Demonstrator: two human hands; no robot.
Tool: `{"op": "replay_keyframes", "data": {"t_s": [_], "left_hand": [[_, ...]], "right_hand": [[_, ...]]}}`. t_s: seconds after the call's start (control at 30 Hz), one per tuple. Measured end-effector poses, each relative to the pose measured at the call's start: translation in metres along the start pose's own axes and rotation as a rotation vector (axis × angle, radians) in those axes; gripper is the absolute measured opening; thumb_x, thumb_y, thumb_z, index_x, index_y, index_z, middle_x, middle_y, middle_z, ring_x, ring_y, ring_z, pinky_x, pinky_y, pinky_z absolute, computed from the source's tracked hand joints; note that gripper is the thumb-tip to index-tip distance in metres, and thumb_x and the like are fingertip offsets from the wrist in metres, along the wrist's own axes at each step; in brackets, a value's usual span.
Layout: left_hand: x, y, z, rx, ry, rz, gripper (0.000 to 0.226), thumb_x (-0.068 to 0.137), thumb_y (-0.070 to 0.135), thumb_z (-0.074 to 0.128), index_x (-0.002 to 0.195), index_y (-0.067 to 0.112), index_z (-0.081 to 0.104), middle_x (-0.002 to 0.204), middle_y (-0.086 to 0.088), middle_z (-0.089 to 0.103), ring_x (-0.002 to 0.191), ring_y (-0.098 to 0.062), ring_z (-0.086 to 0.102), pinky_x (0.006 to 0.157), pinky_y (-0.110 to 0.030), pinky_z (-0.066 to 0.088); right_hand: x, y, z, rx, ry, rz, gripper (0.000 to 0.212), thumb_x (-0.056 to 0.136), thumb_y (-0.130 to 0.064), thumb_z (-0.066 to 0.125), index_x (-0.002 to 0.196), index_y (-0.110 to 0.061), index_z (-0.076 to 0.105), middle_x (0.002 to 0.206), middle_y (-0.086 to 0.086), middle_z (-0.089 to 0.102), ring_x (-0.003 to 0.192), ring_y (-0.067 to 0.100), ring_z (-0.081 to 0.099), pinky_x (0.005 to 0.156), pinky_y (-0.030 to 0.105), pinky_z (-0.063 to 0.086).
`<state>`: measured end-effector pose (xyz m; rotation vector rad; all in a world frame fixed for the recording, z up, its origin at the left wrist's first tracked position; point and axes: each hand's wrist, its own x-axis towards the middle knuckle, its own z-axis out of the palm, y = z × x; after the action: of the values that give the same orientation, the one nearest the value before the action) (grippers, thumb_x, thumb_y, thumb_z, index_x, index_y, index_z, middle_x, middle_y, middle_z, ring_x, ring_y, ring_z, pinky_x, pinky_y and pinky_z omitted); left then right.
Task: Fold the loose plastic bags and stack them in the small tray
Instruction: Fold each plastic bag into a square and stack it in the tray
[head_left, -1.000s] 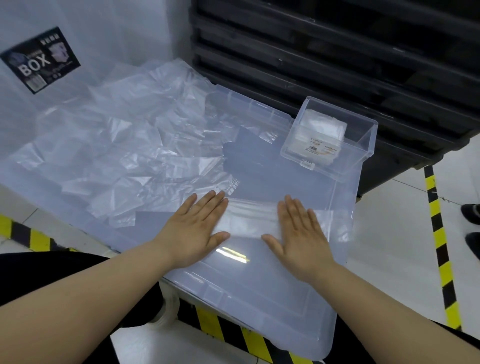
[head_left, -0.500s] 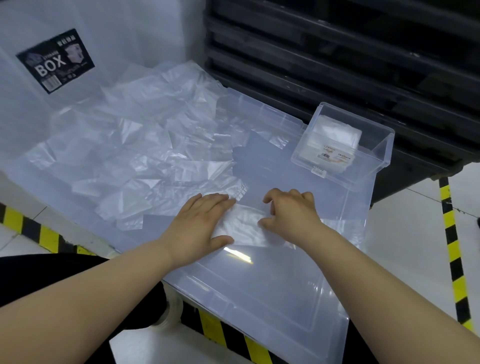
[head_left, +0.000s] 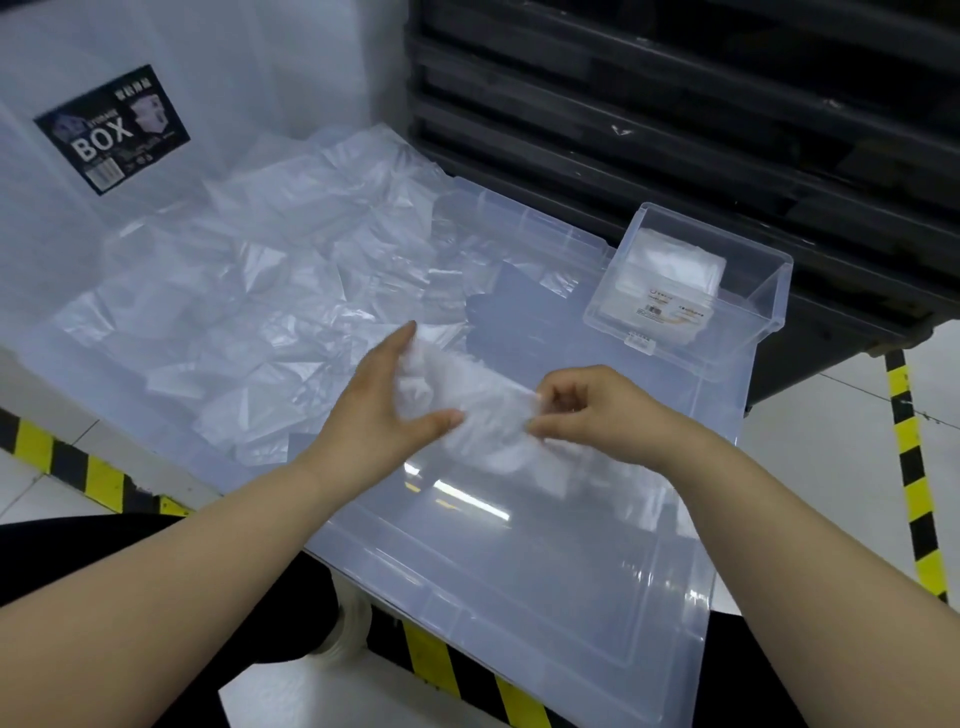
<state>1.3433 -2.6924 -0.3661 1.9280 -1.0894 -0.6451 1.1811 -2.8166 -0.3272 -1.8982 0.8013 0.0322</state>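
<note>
Both hands hold a folded clear plastic bag (head_left: 478, 410) just above the translucent lid (head_left: 545, 545) I work on. My left hand (head_left: 379, 410) grips its left end between thumb and fingers. My right hand (head_left: 592, 410) pinches its right end with curled fingers. The bag is blurred by motion. A heap of loose clear bags (head_left: 249, 291) covers the lid's left and far part. The small clear tray (head_left: 748, 301) stands at the lid's far right corner with a stack of folded bags (head_left: 670, 270) inside.
A large translucent storage box with a black "BOX" label (head_left: 111, 130) rises at the far left. Black stacked crates (head_left: 675, 104) stand behind the tray. Yellow-black floor tape (head_left: 914, 467) runs along the right and below the lid.
Both hands lay flat on the bag a second ago. The right hand folded it over toward the left, and now both hands have lifted it off the lid.
</note>
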Motion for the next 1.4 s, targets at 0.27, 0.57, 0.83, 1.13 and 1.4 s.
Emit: {"op": "replay_keyframes", "data": {"t_s": [0.27,0.57,0.83,1.13,1.4], "left_hand": [[0.005,0.003,0.005,0.038,0.218,0.184,0.065,0.088,0.027,0.056,0.144,0.015,0.024,0.148,-0.002,0.027,0.133,-0.01,0.028,0.109,-0.027,0.023],[-0.006,-0.022,0.025,0.666,-0.177,0.736,0.048,0.07,0.023,0.035,0.103,0.019,0.069,0.105,0.001,0.07,0.095,-0.014,0.066,0.077,-0.031,0.053],[0.0,-0.026,0.027,0.705,-0.261,0.704,0.044,0.074,0.03,0.038,0.098,0.018,0.072,0.102,-0.002,0.07,0.089,-0.017,0.069,0.073,-0.035,0.054],[0.0,-0.025,0.028,0.742,-0.277,0.698,0.044,0.076,0.032,0.038,0.099,0.017,0.072,0.104,-0.004,0.07,0.091,-0.021,0.069,0.074,-0.036,0.053],[-0.003,-0.023,0.028,0.72,-0.27,0.699,0.044,0.076,0.034,0.039,0.099,0.015,0.072,0.105,-0.007,0.069,0.093,-0.025,0.068,0.076,-0.038,0.052]], "right_hand": [[0.029,0.006,0.023,0.438,0.552,0.114,0.032,0.086,-0.005,0.06,0.06,-0.016,0.043,0.047,-0.008,0.047,0.037,-0.001,0.038,0.039,0.012,0.032],[0.033,0.009,0.031,0.39,0.477,0.341,0.032,0.09,-0.015,0.055,0.121,-0.01,0.049,0.109,0.009,0.055,0.09,0.021,0.054,0.074,0.029,0.047],[-0.013,0.016,0.001,0.353,0.051,0.497,0.007,0.094,-0.005,0.044,0.1,-0.009,0.047,0.074,0.011,0.056,0.056,0.02,0.06,0.05,0.026,0.053],[-0.044,0.059,0.011,-0.834,0.148,-0.421,0.041,0.061,-0.034,0.071,0.097,-0.016,0.066,0.098,0.005,0.065,0.098,0.017,0.052,0.083,0.028,0.044],[-0.045,0.051,0.038,-0.897,0.016,-0.546,0.019,0.052,-0.023,0.076,0.065,-0.016,0.063,0.083,-0.001,0.067,0.067,0.018,0.065,0.047,0.018,0.045]]}}
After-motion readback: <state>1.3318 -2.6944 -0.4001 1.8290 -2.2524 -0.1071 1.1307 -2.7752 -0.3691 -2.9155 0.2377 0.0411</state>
